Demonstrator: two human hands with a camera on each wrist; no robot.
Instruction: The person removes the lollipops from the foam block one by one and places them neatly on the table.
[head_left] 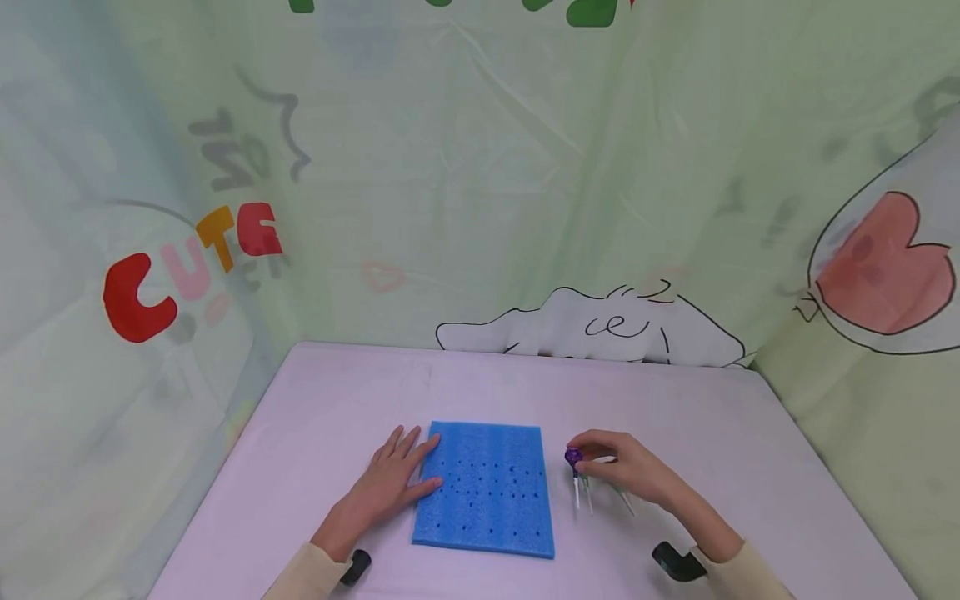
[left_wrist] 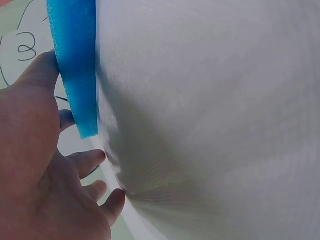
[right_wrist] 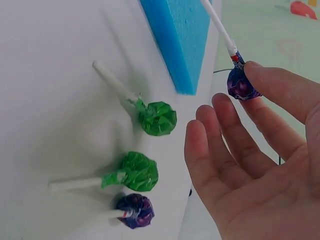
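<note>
A blue foam board with rows of small holes lies flat on the white table. My left hand rests at the board's left side, fingers spread, thumb and index finger touching its edge. Right of the board, my right hand pinches a purple-wrapped lollipop by its head between thumb and index finger, its white stick pointing away from the palm. Below that hand, in the right wrist view, lie one green lollipop, a second green lollipop and another purple lollipop.
The white table reaches back to a printed cloth curtain with letters and drawings, which also hangs at both sides. A black wrist device is on the right wrist, and another black wrist device on the left.
</note>
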